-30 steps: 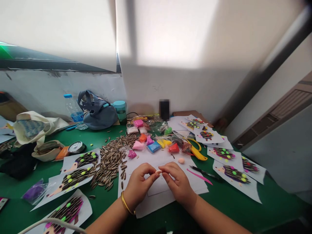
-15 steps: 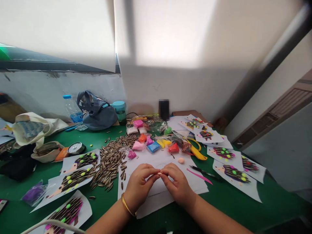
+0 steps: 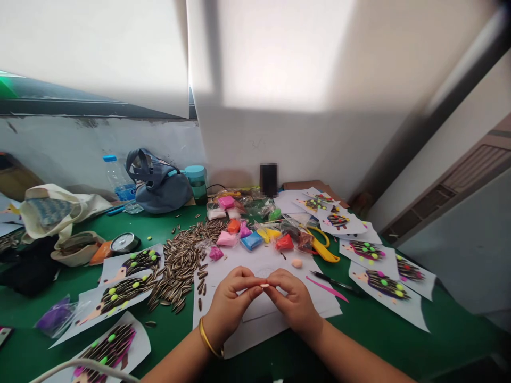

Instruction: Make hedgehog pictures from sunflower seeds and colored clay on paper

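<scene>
My left hand (image 3: pixel 238 293) and my right hand (image 3: pixel 288 296) meet over white paper (image 3: pixel 255 266), fingertips together. Between the thumbs and fingers of both is a small pale peach piece of clay (image 3: pixel 264 285). A gold bangle (image 3: pixel 209 338) circles my left wrist. Beyond my right hand a peach ball of clay (image 3: pixel 297 263) rests on the paper. A pink modelling tool (image 3: pixel 327 289) and a black pen (image 3: pixel 334 281) lie to the right. Faint drawn lines on the paper are partly hidden by my hands.
Sunflower seeds (image 3: pixel 178 266) are heaped left of the paper. Bagged coloured clay, such as a blue packet (image 3: pixel 252 241), lies behind it near yellow scissors (image 3: pixel 324 249). Hedgehog pictures (image 3: pixel 386 287) lie on both sides. A blue bag (image 3: pixel 162 186) and green cup (image 3: pixel 196 183) stand at the back.
The fingertips of both hands have shifted slightly, and the peach piece between them shows more and looks flatter. Everything else lies as before.
</scene>
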